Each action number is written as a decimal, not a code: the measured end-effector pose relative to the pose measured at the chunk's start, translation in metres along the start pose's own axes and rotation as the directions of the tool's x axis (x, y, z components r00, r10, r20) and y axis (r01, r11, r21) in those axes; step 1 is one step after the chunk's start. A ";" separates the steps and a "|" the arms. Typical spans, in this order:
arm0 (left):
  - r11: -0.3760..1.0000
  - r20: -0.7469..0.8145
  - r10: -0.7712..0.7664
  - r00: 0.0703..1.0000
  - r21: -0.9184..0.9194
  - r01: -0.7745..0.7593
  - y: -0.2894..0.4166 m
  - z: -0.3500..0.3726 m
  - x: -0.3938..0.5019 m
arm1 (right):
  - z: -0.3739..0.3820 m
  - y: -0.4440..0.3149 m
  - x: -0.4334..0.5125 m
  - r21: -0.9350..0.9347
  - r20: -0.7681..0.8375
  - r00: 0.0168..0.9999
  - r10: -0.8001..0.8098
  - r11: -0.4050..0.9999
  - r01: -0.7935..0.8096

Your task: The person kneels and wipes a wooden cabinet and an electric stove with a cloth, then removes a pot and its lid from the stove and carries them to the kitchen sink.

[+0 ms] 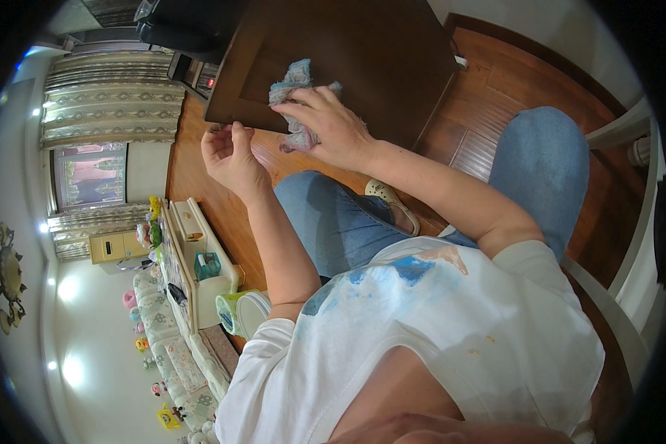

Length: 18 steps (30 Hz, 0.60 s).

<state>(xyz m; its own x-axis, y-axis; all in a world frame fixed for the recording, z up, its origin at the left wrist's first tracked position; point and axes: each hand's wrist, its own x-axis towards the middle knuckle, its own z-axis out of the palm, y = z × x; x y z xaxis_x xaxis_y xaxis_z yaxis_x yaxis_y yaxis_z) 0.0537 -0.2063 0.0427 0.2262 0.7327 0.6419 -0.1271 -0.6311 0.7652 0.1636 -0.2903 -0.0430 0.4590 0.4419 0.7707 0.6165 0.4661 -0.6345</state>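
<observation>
A dark brown wooden furniture panel (pixel 344 50) with a recessed field stands before me. My right hand (pixel 333 127) presses a crumpled grey cloth (pixel 297 83) with blue and pink edging against it, near its lower left part in the picture. The cloth hangs partly past the panel's edge. At the panel's corner, my left hand (pixel 233 158) has its thumb and curled fingers on the edge; the fingertips are partly hidden. My two hands are apart.
Wooden floor (pixel 477 111) lies around the panel. A white drawer cabinet (pixel 211 294), a green bin (pixel 230 311) and a patterned sofa (pixel 161 311) stand on the left. Pale chair parts (pixel 616 130) are at the right. A white plug-like piece (pixel 461 62) is near the panel's far corner.
</observation>
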 end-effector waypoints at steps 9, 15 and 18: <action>1.000 -0.010 -0.002 1.000 -0.010 0.002 -0.001 0.001 -0.002 | 0.014 0.013 -0.027 -0.024 -0.026 0.998 0.056 0.998 -0.056; 0.999 -0.023 0.002 1.000 -0.040 -0.003 -0.014 0.002 -0.009 | 0.030 0.065 -0.104 -0.108 0.005 0.959 0.284 0.953 -0.282; 0.998 0.009 0.003 1.000 -0.061 -0.003 -0.025 0.000 -0.013 | 0.011 0.111 -0.158 -0.273 0.191 0.871 0.452 0.877 -0.395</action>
<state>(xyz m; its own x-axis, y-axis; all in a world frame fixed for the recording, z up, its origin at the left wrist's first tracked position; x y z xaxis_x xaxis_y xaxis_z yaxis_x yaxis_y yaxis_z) 0.0544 -0.2000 0.0154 0.2343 0.7283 0.6440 -0.1869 -0.6163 0.7650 0.1527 -0.3002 -0.2360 0.5564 0.7421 0.3739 0.5341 0.0252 -0.8450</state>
